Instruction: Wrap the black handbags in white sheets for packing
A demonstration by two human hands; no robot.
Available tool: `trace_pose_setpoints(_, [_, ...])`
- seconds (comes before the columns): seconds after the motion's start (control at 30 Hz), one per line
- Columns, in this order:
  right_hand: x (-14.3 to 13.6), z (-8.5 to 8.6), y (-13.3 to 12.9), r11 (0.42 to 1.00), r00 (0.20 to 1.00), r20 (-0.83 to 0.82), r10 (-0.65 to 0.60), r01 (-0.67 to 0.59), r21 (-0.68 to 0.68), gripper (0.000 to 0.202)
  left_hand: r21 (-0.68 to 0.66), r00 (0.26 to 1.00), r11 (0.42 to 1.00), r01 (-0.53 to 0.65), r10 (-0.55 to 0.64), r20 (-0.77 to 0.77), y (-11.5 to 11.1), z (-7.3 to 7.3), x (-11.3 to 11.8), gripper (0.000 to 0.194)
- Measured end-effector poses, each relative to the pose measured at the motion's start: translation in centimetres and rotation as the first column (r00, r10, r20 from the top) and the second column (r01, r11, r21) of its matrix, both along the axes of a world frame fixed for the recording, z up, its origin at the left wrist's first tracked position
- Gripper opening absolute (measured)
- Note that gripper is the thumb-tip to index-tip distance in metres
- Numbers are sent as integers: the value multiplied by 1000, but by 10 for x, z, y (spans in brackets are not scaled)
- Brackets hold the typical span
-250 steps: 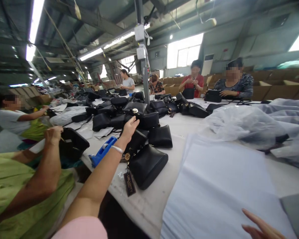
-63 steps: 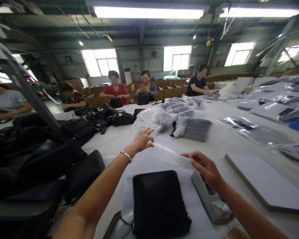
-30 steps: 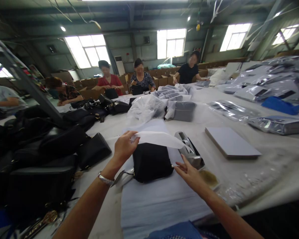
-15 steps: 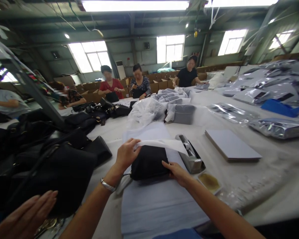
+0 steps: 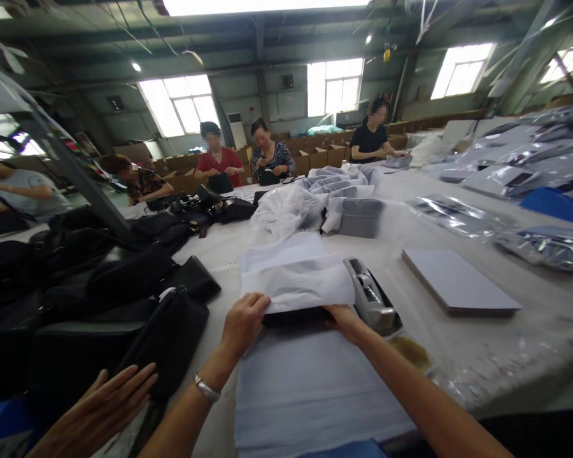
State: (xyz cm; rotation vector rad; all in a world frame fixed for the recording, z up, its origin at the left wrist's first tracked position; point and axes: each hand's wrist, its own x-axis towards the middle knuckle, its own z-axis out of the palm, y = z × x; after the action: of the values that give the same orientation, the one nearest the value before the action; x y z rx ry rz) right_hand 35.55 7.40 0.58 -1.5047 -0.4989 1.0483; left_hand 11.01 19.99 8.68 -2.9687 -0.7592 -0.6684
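Left hand (image 5: 243, 321): fingers pinched on the near left corner of a thin white sheet (image 5: 310, 280), close to the bag's left end; silvery bracelet (image 5: 206, 388) at the wrist.

Right hand (image 5: 346, 323): fingers closed on the right end of the black bag (image 5: 293, 318), thumb along its upper edge.

Black bag: one, lying between the two hands on a stack of pale sheets (image 5: 315, 394); thin white sheet draped over it, only the near dark strip showing.

To the right: tape dispenser (image 5: 372, 299), grey, just beside the draped sheet; amber disc (image 5: 412, 354) at its near end; stack of white boards (image 5: 458, 280), farther right; clear-wrapped packages (image 5: 549, 248) and a blue item (image 5: 556, 205) beyond.

Far side: crumpled translucent wrapping (image 5: 286, 210) — a grey bundle (image 5: 360, 217) at its right.

To the left: pile of black bags (image 5: 128, 273), many, overlapping; another person's hand (image 5: 109, 401), open, at the near left, by the bags.

Worktop (image 5: 496, 356): pale-covered, carrying all the goods listed — three people (image 5: 219, 159) in a row along its far side, others at the far left.
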Motion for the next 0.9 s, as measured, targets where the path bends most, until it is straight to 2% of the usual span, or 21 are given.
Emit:
trace_pose_setpoints(0.1, [2, 4, -20, 1000, 996, 85, 21, -22, 7, 33, 13, 1000, 1000, 19, -19, -24, -3, -13, -4, 28])
trace_pose_setpoints(0.2, [1, 14, -54, 998, 970, 234, 65, -58, -35, 28, 13, 1000, 1000, 6, -6, -29, -6, -25, -7, 27])
trace_pose_setpoints(0.27, [-4, 25, -76, 995, 867, 487, 103, -82, -64, 16, 17, 1000, 1000, -3, 4, -14, -9, -32, -8, 25])
trace_pose_setpoints(0.33, [-12, 37, -88, 993, 662, 743, 97, -111, -31, 15, 29, 1000, 1000, -3, 3, 0, -12, -38, -8, 21])
trace_pose_setpoints(0.43, [-24, 50, -79, 963, 380, 924, 42, -262, 64, 24, 40, 1000, 999, 3, -3, 13, -19, -43, -6, 18])
trace_pose_setpoints(0.47, [-26, 52, -71, 942, 293, 955, 43, -330, 59, 34, 42, 1000, 999, 1, -1, 16, -21, -45, -5, 17])
trace_pose_setpoints(0.57, [-25, 46, -40, 895, 41, 995, 93, -441, -66, 67, 59, 1000, 998, -4, 2, 29, -25, -50, -4, 15])
trace_pose_setpoints(0.63, [-19, 36, -24, 887, -79, 988, 133, -434, -155, 73, 69, 999, 998, 13, -15, 32, -25, -51, -2, 14])
trace_pose_setpoints(0.7, [-13, 25, -13, 875, -160, 973, 164, -431, -218, 67, 69, 999, 997, 46, -47, 23, -26, -48, 1, 13])
trace_pose_setpoints(0.77, [-8, 16, -9, 863, -205, 965, 163, -445, -240, 59, 56, 997, 996, 73, -74, 20, -29, -43, 7, 16])
trace_pose_setpoints(0.9, [-2, 6, -15, 850, -208, 971, 117, -484, -206, 49, 6, 993, 993, 120, -120, -5, -34, -32, 29, 41])
